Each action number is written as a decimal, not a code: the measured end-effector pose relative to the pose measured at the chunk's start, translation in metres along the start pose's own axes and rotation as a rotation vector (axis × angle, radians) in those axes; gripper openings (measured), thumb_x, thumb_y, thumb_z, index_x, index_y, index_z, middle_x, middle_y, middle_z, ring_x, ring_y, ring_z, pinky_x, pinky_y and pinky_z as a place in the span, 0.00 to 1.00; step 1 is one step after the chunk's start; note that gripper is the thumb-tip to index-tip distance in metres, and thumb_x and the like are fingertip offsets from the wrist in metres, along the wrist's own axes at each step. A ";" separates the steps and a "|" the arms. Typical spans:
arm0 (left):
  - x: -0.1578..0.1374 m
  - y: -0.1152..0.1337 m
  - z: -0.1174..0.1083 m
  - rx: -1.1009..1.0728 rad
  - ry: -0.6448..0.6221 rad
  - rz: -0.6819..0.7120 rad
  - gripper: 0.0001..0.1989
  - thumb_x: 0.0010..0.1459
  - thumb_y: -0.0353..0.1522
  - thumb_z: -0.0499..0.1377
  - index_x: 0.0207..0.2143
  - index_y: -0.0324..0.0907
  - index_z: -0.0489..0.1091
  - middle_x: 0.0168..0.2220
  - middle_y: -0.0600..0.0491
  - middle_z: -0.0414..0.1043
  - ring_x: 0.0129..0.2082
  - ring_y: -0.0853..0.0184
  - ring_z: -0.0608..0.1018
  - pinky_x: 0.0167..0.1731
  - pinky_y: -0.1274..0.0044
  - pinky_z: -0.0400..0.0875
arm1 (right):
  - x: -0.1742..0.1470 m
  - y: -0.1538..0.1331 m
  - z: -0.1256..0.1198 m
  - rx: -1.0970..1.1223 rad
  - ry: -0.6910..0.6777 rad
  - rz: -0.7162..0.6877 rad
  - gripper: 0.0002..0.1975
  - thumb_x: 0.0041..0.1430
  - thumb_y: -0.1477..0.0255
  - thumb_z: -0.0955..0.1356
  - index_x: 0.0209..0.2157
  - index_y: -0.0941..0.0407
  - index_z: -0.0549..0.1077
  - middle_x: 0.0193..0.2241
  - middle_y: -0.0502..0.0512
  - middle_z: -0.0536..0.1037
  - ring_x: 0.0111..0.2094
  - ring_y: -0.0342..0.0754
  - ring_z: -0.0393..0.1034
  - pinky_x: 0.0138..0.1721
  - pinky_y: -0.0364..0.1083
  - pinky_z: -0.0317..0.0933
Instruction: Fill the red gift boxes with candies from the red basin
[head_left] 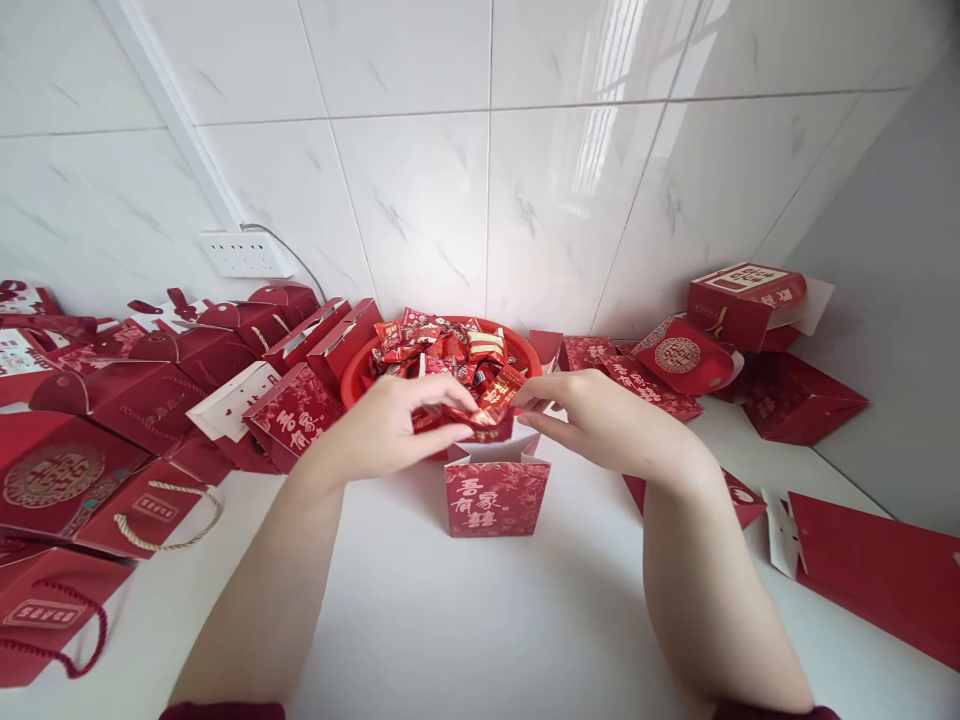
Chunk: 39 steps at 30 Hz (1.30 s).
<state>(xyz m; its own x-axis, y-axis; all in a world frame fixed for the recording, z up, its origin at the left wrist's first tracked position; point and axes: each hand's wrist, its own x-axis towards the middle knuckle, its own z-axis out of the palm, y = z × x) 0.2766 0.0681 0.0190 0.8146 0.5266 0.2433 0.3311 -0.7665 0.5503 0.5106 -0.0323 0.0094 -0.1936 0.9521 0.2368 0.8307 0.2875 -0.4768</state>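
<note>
Hands, left (382,425) and right (592,415), partly hide the box's (498,500) mouth; left pinches a red packet (491,432), right's hold unclear.

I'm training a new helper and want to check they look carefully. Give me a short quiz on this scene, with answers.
1. True or false: the left hand lies flat, away from the bag between the forearms.

2. What fills the red basket by the wall?
a) Rope handles
b) Small wrapped packets
c) Folded cloths

3. Fill the gap: the wall socket is to the ____ of the basket in the picture.

Key:
1. False; it is raised, pinching a red wrapper by the bag's open top.
2. b
3. left
</note>
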 end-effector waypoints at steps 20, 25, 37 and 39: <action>-0.053 0.054 0.005 0.298 -0.622 0.090 0.09 0.62 0.29 0.57 0.38 0.53 0.73 0.32 0.62 0.77 0.29 0.68 0.77 0.27 0.78 0.63 | -0.062 -0.032 -0.002 -0.063 -0.261 -0.140 0.08 0.64 0.78 0.65 0.32 0.52 0.69 0.29 0.47 0.74 0.29 0.44 0.67 0.27 0.44 0.54; -0.057 0.041 -0.003 0.337 -0.487 0.145 0.30 0.59 0.39 0.63 0.62 0.62 0.59 0.58 0.61 0.70 0.52 0.62 0.76 0.46 0.77 0.69 | -0.058 -0.024 0.000 -0.117 -0.247 -0.081 0.05 0.64 0.75 0.65 0.36 0.52 0.72 0.31 0.49 0.75 0.30 0.46 0.69 0.30 0.45 0.58; 0.003 0.018 0.017 0.061 -0.386 0.072 0.06 0.61 0.32 0.57 0.36 0.44 0.75 0.50 0.53 0.71 0.46 0.64 0.75 0.46 0.77 0.67 | -0.023 0.018 -0.012 -0.158 0.141 0.139 0.13 0.68 0.72 0.59 0.45 0.52 0.74 0.43 0.55 0.79 0.41 0.51 0.74 0.39 0.47 0.64; 0.007 0.015 0.025 0.037 -0.453 0.090 0.09 0.62 0.28 0.54 0.34 0.43 0.74 0.44 0.53 0.73 0.40 0.68 0.76 0.41 0.79 0.67 | -0.001 0.030 -0.009 -0.208 0.159 0.231 0.13 0.67 0.73 0.60 0.42 0.55 0.76 0.44 0.59 0.79 0.44 0.52 0.74 0.43 0.47 0.64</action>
<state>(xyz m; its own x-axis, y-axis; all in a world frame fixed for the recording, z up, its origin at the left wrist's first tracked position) 0.2993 0.0510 0.0092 0.9641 0.2502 -0.0891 0.2598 -0.8186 0.5123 0.5401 -0.0260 0.0025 0.0823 0.9568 0.2789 0.9348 0.0229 -0.3545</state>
